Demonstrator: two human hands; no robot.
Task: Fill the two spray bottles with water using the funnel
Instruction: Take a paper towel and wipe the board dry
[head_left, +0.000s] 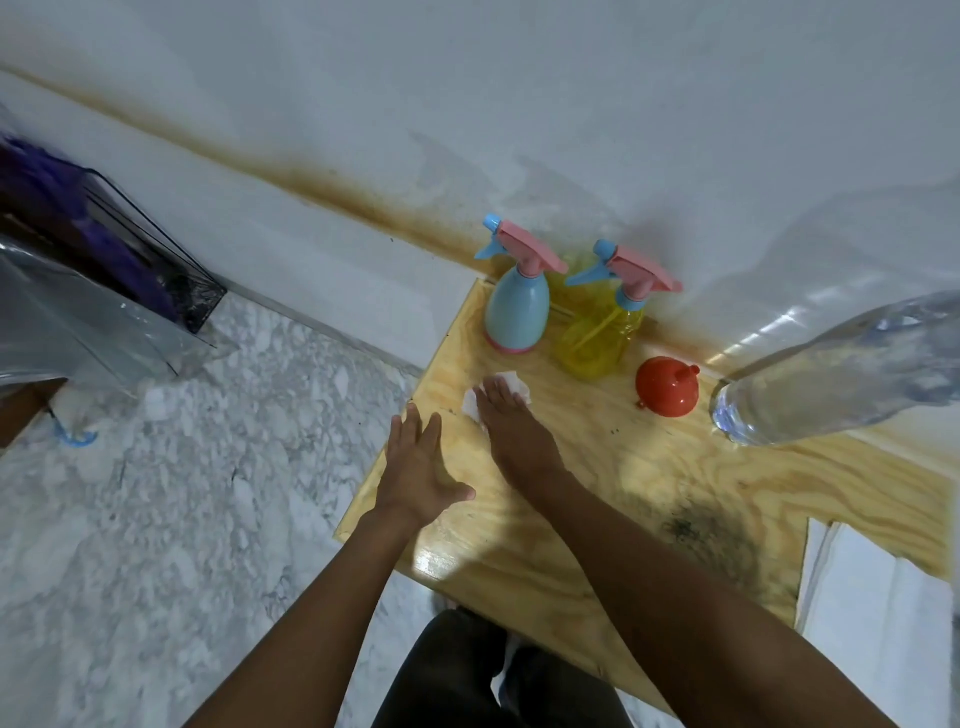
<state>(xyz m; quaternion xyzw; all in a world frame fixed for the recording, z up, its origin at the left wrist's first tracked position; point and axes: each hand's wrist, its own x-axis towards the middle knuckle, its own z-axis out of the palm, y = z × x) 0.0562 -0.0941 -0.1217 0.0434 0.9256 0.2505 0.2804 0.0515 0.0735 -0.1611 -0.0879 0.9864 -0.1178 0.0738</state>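
Two spray bottles stand at the back of the wooden board (597, 467), both with pink trigger heads on: a light blue bottle (517, 312) and, to its right, a clear yellow bottle (597, 332). A red funnel (667, 392) lies mouth-down to the right of them. A large clear water bottle (831, 374) looms at the right edge. My right hand (511, 426) presses flat on a white tissue (470, 402) in front of the blue bottle. My left hand (421, 462) hovers with fingers spread at the board's left edge, holding nothing.
The board lies against a white wall with a brown stain along its base. White sheets (872, 597) lie at the board's right front. Marble floor (156, 493) spreads to the left, with a clear plastic bag (78, 322) and a dark rack (156, 260). My dark trousers show below.
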